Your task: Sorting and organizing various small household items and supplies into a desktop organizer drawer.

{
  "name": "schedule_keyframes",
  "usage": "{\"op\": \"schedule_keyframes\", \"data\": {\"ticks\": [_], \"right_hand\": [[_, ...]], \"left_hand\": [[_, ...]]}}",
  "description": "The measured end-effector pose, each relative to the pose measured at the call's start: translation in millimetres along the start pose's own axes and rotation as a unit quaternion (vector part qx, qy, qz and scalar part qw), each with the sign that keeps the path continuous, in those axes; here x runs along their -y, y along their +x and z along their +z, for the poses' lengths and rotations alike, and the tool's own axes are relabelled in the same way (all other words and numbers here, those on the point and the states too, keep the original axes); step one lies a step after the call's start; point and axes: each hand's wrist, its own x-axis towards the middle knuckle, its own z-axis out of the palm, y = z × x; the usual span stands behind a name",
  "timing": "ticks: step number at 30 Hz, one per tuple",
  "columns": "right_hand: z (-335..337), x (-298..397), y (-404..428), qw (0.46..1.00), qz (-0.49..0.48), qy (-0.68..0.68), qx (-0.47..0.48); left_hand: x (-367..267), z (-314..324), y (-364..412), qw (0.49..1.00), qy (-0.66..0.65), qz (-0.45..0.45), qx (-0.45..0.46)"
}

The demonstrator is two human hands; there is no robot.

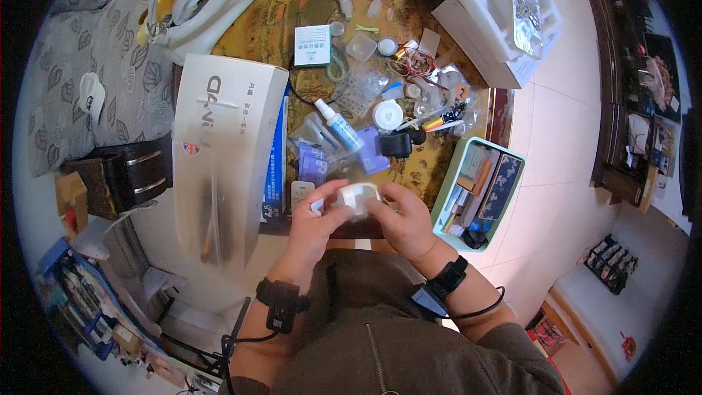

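Both hands hold a small white round container (359, 198) above the table's near edge; it is blurred. My left hand (323, 214) grips its left side between thumb and fingers. From the right, the thumb and fingers of my right hand (399, 214) hold it too. Just beyond lie a purple flat packet (373, 151), several small purple sachets (311, 164), a spray bottle (340, 126) with a blue label and a black power adapter (396, 145). A white round jar (388, 115) stands farther back. A small white object (317, 207) shows by my left fingers.
A long white box (219, 120) stands at the left, beside a pale bag (230, 5). To the right are a mint-green bin (518, 175) of packets and an opened white box (471, 27) with foam. Red cords (419, 64), a clear square container (361, 47) and a small box (312, 45) lie farther back.
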Motion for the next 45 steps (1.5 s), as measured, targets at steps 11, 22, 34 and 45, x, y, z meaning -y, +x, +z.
{"op": "schedule_keyframes", "data": {"ticks": [11, 22, 34, 45], "right_hand": [[9.5, -10.8, -20.4, 0.658, 0.404, 0.635, -0.038], [5.5, -9.2, -22.9, 0.586, 0.391, 0.706, -0.075], [7.0, -9.0, -25.4, 0.506, 0.363, 0.775, -0.111], [-2.5, -3.4, -24.0, 0.612, 0.265, 0.736, -0.115]], "left_hand": [[14.7, 20.6, -14.5, 0.995, 0.055, 0.083, -0.027], [21.0, 24.2, -17.3, 0.997, 0.004, 0.083, 0.007], [19.5, 25.4, -19.5, 0.983, 0.16, 0.092, -0.014], [38.0, 18.9, -12.8, 0.992, 0.041, 0.105, 0.053]]}}
